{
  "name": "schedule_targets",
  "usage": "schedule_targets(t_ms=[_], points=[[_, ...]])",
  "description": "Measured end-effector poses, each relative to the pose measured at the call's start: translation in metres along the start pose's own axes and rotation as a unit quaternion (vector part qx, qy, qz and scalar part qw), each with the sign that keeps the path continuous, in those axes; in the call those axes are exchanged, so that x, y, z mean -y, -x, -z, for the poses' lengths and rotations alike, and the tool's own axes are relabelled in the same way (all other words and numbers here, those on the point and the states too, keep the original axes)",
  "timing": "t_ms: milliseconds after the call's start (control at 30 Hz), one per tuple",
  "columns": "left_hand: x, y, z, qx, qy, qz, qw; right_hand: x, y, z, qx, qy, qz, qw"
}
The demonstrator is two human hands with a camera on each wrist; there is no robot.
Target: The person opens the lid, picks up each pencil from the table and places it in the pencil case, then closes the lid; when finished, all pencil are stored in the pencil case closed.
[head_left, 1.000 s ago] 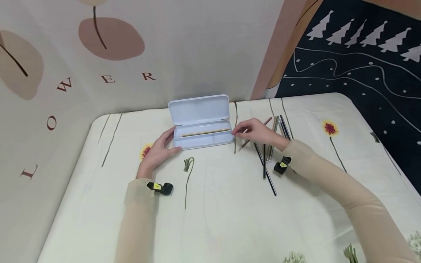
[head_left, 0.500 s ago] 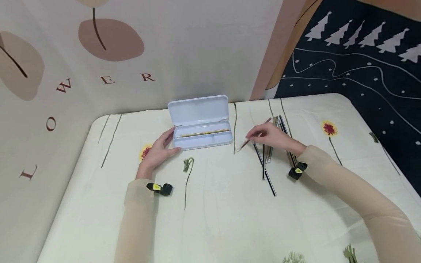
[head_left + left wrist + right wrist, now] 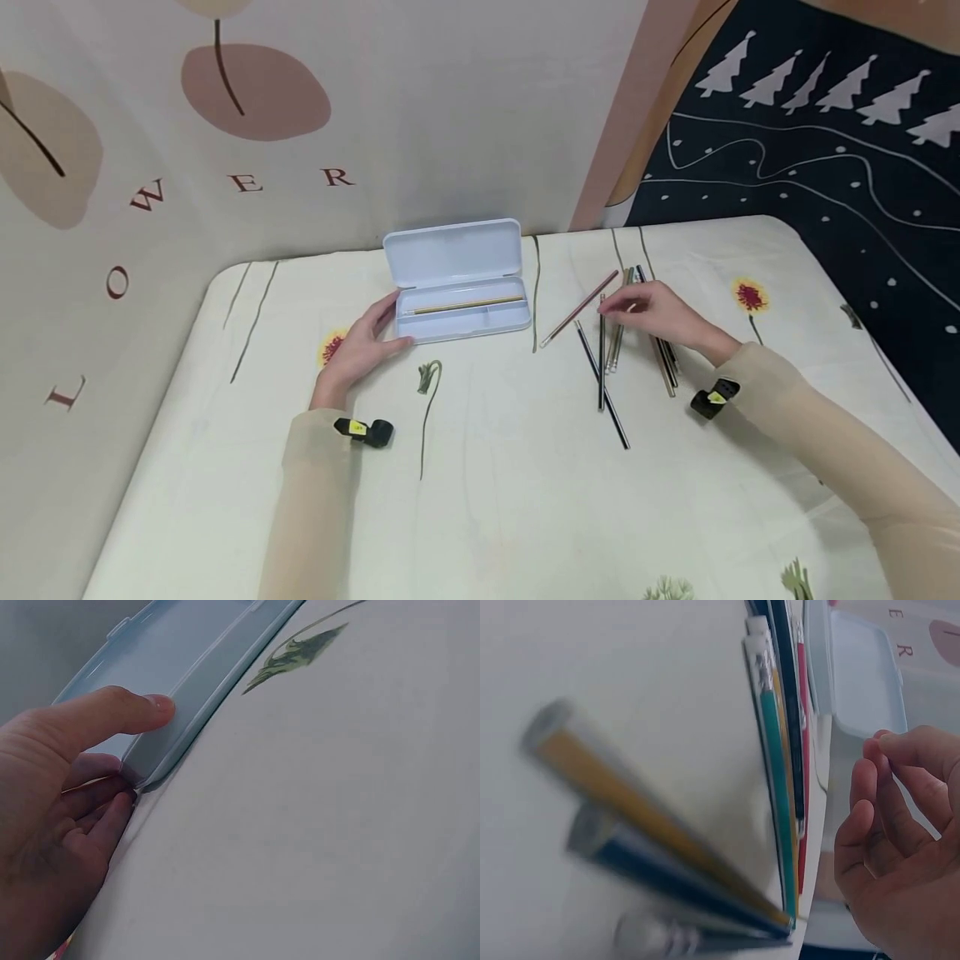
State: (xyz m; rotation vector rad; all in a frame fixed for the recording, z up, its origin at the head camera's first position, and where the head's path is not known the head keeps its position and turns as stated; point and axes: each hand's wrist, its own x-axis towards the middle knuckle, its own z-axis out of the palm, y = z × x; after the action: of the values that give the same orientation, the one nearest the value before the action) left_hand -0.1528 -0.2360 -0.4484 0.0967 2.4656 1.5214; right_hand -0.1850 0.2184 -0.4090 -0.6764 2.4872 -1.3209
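A pale blue pencil case [image 3: 453, 254] lies open at the back of the table, with a gold pencil [image 3: 467, 305] inside. My left hand [image 3: 358, 354] holds its left end; in the left wrist view the thumb [image 3: 120, 716] lies over the front wall and the fingers sit at the corner. My right hand [image 3: 660, 315] is over the loose pencils, thumb and index tips together, with nothing visible between them. Beside its fingertips are a dark pencil [image 3: 602, 367] and, further left, a reddish pencil [image 3: 579, 308]. Another dark pencil [image 3: 617, 417] lies crosswise nearer the front.
Several more pencils [image 3: 667, 371] lie partly under my right hand; a teal one [image 3: 775, 750] shows in the right wrist view. A white flower-print cloth [image 3: 480, 517] covers the table. A pale curtain [image 3: 450, 108] rises behind the case.
My right hand has moved right, from the case's right end to above the loose pencils, uncovering the reddish pencil. The left hand and the case have stayed put.
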Motion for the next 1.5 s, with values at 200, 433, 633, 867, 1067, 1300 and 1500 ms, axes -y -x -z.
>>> schedule_targets(t_ms=[200,433,633,867,1067,1300,1500], points=[[-0.001,0.001,0.0,0.0,0.0,0.0,1.0,-0.01,0.012,0.011,-0.021,0.009,-0.011,0.9997],[-0.001,0.001,0.0,0.0,0.003,0.0,1.0,-0.017,0.027,0.021,-0.055,0.038,-0.058,0.9961],[-0.001,0.0,0.0,-0.002,0.005,0.0,1.0,-0.024,0.035,0.026,-0.084,0.021,-0.062,0.9943],[-0.002,0.001,0.0,-0.001,0.01,0.0,1.0,-0.034,0.041,0.027,-0.106,0.025,-0.1,0.989],[-0.002,0.001,-0.001,0.003,0.013,-0.005,0.9999,-0.038,0.041,0.024,-0.112,0.033,-0.127,0.985],[-0.001,0.0,-0.001,-0.002,0.007,-0.005,1.0,-0.042,0.036,0.022,-0.103,0.071,-0.144,0.9817],[-0.001,0.0,-0.001,-0.003,0.009,-0.008,0.9999,-0.039,0.03,0.018,-0.096,0.111,-0.146,0.9783]])
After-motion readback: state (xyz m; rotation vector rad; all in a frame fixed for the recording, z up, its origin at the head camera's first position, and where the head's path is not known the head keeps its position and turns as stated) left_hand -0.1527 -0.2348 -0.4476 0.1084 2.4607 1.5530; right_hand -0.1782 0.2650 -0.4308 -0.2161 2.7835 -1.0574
